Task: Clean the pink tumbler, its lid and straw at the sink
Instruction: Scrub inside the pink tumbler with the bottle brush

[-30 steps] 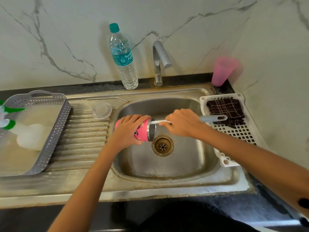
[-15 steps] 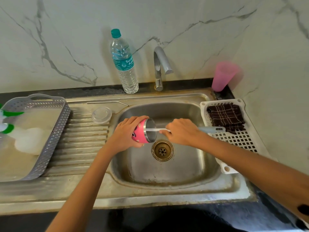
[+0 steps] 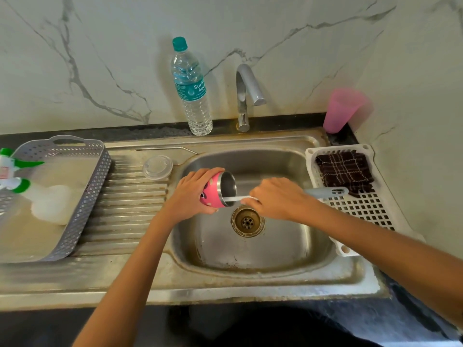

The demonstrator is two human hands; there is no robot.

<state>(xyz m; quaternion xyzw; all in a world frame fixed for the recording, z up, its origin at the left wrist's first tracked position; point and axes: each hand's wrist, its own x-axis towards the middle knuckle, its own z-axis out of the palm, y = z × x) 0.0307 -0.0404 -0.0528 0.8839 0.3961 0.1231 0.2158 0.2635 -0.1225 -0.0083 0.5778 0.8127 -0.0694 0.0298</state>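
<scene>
Left hand (image 3: 190,194) wrapped round the pink tumbler (image 3: 213,194), fingers curled over its body, holding it on its side above the sink (image 3: 250,259) bowl, mouth facing 3 o'clock. Right hand (image 3: 278,199) closed round the bottle brush (image 3: 325,192): grey handle sticks out toward 3 o'clock, white stem runs into the tumbler mouth, brush head hidden inside. Step reads as scrubbing the inside. To do it well: grip the tumbler firm, tip the mouth a bit down over the drain (image 3: 248,221), push the head to the bottom, twist while drawing back along the wall, turn the tumbler with the left hand so no strip is missed, finish at the rim. Tap (image 3: 246,96) at 12 o'clock shows no water, so a rinse probably follows. Lid (image 3: 157,167) on the drainboard at 10 o'clock of the tumbler, straw (image 3: 165,149) beyond it at 11 o'clock, both apart from the hands, likely not yet cleaned. White rack (image 3: 363,214) with dark cloth (image 3: 344,171) at 3 o'clock, grey basket (image 3: 82,196) at 9 o'clock
</scene>
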